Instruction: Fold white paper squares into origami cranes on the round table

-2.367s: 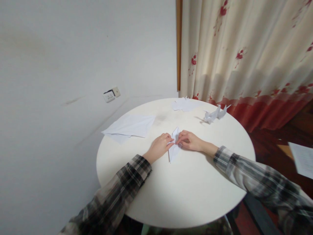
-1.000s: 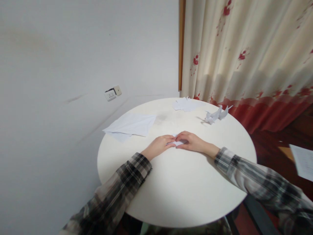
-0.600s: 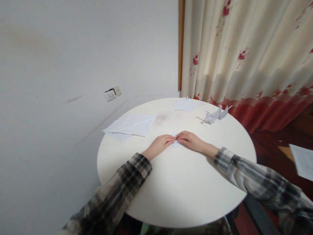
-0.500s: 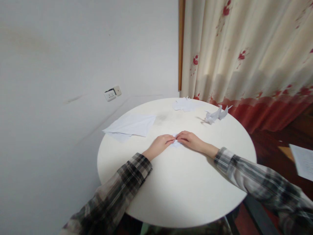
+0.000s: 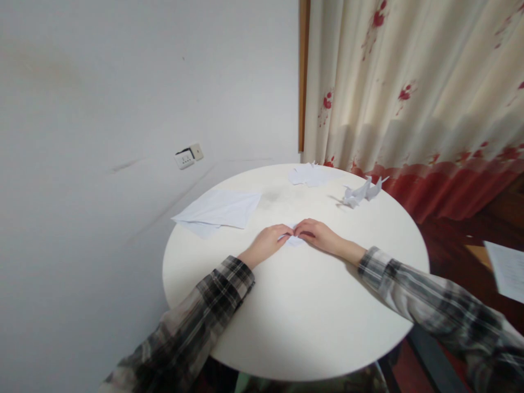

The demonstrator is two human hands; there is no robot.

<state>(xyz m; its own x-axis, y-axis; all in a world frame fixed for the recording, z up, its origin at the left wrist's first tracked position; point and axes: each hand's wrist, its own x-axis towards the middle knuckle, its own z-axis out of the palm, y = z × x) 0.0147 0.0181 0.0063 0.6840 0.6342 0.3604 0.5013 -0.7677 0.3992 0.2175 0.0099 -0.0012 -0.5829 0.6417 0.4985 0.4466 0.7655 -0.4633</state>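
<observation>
A small piece of white paper [image 5: 293, 241] lies on the round white table [image 5: 295, 305], partly hidden under my fingers. My left hand [image 5: 271, 240] pinches it from the left, thumb and fingers pressed together. From the right, my right hand [image 5: 317, 233] grips the same paper, its fingertips nearly meeting those of the left. How the paper is folded between the fingers is too small to make out.
White paper sheets [image 5: 223, 207] lie at the table's left. More paper pieces [image 5: 309, 174] rest at the back edge. Folded paper figures [image 5: 358, 195] stand at the back right. A wall [image 5: 102, 245] borders the left, a curtain [image 5: 388, 109] the far right.
The fingertips of both hands have shifted very slightly on the paper. Everything else stays where it was.
</observation>
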